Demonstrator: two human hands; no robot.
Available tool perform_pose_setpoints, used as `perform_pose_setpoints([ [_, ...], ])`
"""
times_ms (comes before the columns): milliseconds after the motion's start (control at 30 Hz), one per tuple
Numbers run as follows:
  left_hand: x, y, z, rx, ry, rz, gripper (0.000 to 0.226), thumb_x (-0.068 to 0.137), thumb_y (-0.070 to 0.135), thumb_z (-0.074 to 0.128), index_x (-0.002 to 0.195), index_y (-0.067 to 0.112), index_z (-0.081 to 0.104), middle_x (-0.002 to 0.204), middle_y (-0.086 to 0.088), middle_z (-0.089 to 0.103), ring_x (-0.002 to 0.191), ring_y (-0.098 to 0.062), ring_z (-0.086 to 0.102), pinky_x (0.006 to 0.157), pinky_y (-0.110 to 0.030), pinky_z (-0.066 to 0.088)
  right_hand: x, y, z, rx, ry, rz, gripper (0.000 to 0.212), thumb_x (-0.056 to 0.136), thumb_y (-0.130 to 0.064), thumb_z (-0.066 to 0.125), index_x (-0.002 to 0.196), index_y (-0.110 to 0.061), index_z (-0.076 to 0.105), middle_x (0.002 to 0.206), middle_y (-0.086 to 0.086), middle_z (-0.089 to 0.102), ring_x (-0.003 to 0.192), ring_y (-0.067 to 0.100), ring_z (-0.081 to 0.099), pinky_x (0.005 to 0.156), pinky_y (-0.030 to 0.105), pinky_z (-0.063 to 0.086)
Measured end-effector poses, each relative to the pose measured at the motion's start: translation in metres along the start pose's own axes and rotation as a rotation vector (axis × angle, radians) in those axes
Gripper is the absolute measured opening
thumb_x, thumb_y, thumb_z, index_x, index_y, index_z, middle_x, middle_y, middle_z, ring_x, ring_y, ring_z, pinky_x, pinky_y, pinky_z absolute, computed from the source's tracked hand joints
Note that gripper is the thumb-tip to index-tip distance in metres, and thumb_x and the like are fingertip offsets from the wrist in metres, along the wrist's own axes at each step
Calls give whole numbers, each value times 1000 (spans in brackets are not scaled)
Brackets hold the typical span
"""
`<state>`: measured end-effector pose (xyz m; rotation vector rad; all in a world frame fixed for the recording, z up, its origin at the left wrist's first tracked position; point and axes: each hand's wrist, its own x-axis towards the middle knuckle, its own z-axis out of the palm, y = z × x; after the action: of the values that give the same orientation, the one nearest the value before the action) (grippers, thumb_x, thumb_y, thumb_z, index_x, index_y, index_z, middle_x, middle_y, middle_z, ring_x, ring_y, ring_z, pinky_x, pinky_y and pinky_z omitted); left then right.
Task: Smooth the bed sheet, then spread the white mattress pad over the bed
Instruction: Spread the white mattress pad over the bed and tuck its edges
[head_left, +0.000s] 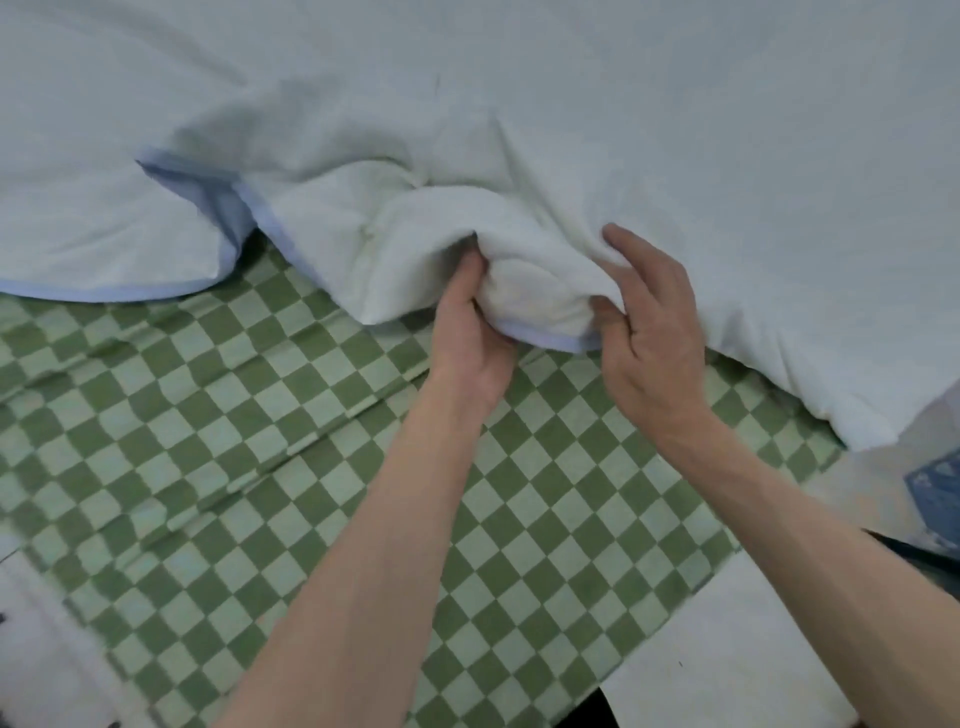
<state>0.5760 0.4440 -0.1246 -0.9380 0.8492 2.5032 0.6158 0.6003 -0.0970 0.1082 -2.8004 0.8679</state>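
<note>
The white mattress pad (571, 114), edged in pale blue, covers the far half of the bed and lies bunched in folds at the middle. The green and white checked bed sheet (218, 415) shows in front of it, with a few creases on the left. My left hand (470, 332) reaches under a rolled fold of the pad near its blue edge, fingers closed on the cloth. My right hand (649, 322) grips the same fold from the right, thumb below and fingers on top.
The bed's near right corner shows a white surface (727, 649) past the sheet's edge. A blue patterned cloth (935, 493) lies at the right edge. A white fluffy strip (31, 649) runs along the lower left.
</note>
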Motion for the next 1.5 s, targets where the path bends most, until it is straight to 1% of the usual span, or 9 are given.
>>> perform_pose_setpoints([
  [133, -78, -48, -44, -33, 528, 15, 34, 91, 13, 74, 124, 10, 69, 107, -3, 79, 93, -19, 77, 70, -29, 61, -66, -6, -5, -87, -36, 91, 33, 87, 0, 58, 118, -8, 66, 150, 13, 47, 136, 36, 43, 110, 55, 36],
  [400, -299, -201, -132, 179, 1240, -230, 35, 101, 13, 61, 134, 1, 54, 112, -12, 61, 83, -28, 64, 46, -19, 52, -274, -47, -8, 5, -417, 445, 28, 94, -18, 65, 121, -24, 66, 162, 3, 31, 152, 27, 25, 116, 52, 37],
  [567, -365, -232, -172, 164, 1284, -367, 44, 102, 8, 57, 145, 3, 47, 128, -17, 60, 82, -30, 61, 61, -28, 59, -319, -48, -22, 61, -92, 1183, 82, 91, -37, 70, 156, -30, 22, 167, 0, 10, 152, 25, 13, 120, 54, 27],
  [700, -370, -223, -202, 59, 1139, -292, 36, 96, 6, 55, 132, 6, 58, 125, -14, 68, 106, -31, 67, 94, -44, 57, -327, -17, -21, 90, -66, 1703, 72, 99, -39, 61, 158, -20, 25, 160, 13, 30, 142, 36, 35, 110, 56, 38],
  [800, -352, -206, -230, -169, 1100, -170, 46, 92, 15, 62, 139, 10, 59, 124, -8, 68, 112, -28, 64, 90, -42, 57, -332, 1, -21, 733, -120, 2041, 60, 98, -36, 66, 148, -11, 45, 141, 17, 55, 123, 38, 58, 103, 55, 50],
  [933, -337, -178, -266, -186, 875, -163, 52, 96, 52, 63, 140, 25, 59, 130, -5, 70, 121, -30, 65, 103, -57, 51, -342, 10, -26, 848, -205, 1977, 55, 97, -30, 68, 142, -4, 51, 137, 16, 59, 122, 36, 59, 106, 52, 49],
  [1133, -406, -193, -296, 13, 1022, -141, 42, 86, 30, 77, 125, 23, 65, 116, 10, 76, 109, -12, 70, 88, -36, 56, -400, 8, -65, 1412, -191, 1901, 33, 106, -26, 49, 123, -7, 70, 131, 15, 67, 125, 33, 61, 110, 51, 43],
  [1333, -453, -190, -332, 9, 1065, -113, 39, 79, 18, 66, 118, 23, 66, 124, 1, 67, 102, -18, 62, 87, -37, 48, -468, 7, -80, 947, -317, 2012, 38, 106, -13, 51, 142, -2, 51, 114, 17, 64, 106, 31, 61, 103, 45, 48],
  [1500, -455, -179, -372, 83, 844, -163, 58, 77, 9, 63, 135, 8, 61, 130, -4, 71, 114, -26, 68, 89, -41, 53, -470, -15, -46, 1123, -296, 2001, 40, 104, -20, 54, 139, -2, 55, 130, 20, 62, 123, 40, 59, 107, 53, 47],
])
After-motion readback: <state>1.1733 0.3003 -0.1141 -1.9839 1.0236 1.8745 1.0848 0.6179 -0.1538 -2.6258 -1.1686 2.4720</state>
